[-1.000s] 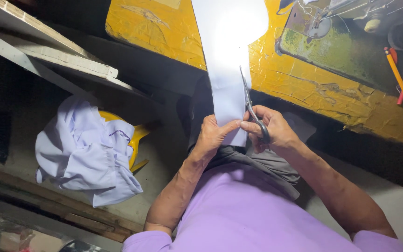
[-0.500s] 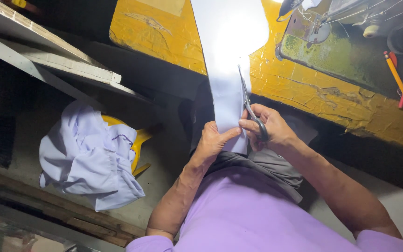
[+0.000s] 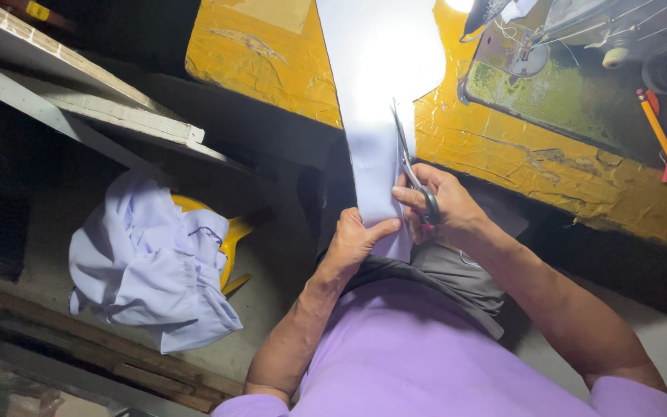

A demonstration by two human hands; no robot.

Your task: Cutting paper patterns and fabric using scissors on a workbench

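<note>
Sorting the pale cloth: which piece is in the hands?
The flat strip lit on the yellow table, pinched by the left hand; the other lies crumpled on the floor.

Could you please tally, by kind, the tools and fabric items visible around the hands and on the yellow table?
Scissors, in the right hand: 1
Pale fabric strip, held by the left hand: 1
Heap of pale cloth on a yellow stool: 1
Pencil: 1
Sewing machine: 1
Total: 5
</note>
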